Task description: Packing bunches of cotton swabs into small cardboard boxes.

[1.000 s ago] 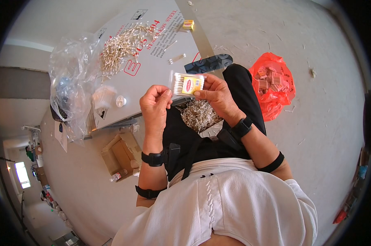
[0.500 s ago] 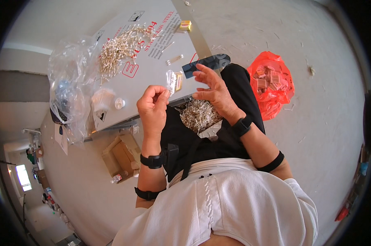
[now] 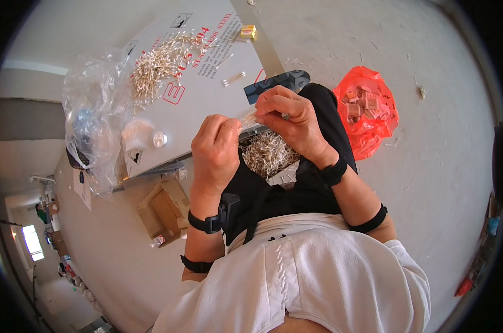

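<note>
A small clear plastic packet of cotton swabs (image 3: 246, 117) is stretched between my two hands above the table's near edge. The fingers of my left hand (image 3: 215, 152) pinch one end of it. My right hand (image 3: 293, 123) is closed at the other end, its thumb and fingers pressed together and partly covering the packet. Below the hands, a box of loose cotton swabs (image 3: 267, 155) stands by my lap. A large heap of cotton swabs (image 3: 158, 69) lies on the table (image 3: 193, 108), with a few swabs (image 3: 233, 79) apart from it.
Past my right hand lies a dark patterned sheet (image 3: 273, 83). A yellow box (image 3: 248, 31) sits at the table's far edge. Left are a clear plastic bag (image 3: 87, 130) and a small white container (image 3: 159, 139). An open carton (image 3: 162, 211) and a red bag of packets (image 3: 368, 108) rest on the floor.
My right hand has come left and closed from spread fingers onto the packet's free end. My left hand has shifted slightly right, and the packet now lies more level.
</note>
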`<state>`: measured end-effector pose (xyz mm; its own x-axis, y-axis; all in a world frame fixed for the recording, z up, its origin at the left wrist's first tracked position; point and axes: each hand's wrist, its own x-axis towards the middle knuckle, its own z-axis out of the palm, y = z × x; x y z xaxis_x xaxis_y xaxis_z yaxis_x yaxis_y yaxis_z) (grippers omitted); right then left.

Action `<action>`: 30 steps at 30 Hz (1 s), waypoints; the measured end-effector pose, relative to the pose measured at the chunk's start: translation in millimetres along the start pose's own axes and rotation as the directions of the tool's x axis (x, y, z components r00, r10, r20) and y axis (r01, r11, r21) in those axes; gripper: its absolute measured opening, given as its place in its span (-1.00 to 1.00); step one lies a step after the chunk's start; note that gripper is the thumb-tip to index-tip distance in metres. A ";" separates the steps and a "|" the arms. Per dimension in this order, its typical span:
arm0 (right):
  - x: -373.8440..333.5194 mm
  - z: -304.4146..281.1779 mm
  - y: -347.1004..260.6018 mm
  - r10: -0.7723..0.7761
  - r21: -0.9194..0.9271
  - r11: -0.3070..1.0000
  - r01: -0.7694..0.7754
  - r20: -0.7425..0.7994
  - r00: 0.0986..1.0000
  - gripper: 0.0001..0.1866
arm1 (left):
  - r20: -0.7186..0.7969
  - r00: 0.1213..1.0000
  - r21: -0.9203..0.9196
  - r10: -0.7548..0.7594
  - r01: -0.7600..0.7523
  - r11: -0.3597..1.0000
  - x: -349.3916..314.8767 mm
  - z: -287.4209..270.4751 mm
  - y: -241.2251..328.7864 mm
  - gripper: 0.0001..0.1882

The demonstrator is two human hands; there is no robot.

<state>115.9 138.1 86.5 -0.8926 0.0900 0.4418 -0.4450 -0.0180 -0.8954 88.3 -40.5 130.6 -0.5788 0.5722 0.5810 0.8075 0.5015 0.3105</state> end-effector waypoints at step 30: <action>-15.7 9.9 -30.3 -0.303 -0.284 0.927 0.245 -0.181 0.936 -0.82 | -0.143 0.989 -0.055 -0.032 0.024 0.998 13.1 -7.7 6.4 -0.44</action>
<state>142.6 127.4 107.2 -0.6874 0.2697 0.6744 -0.6105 0.2883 -0.7376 86.8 -34.9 146.0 -0.5819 0.4576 0.6723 0.7985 0.4783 0.3656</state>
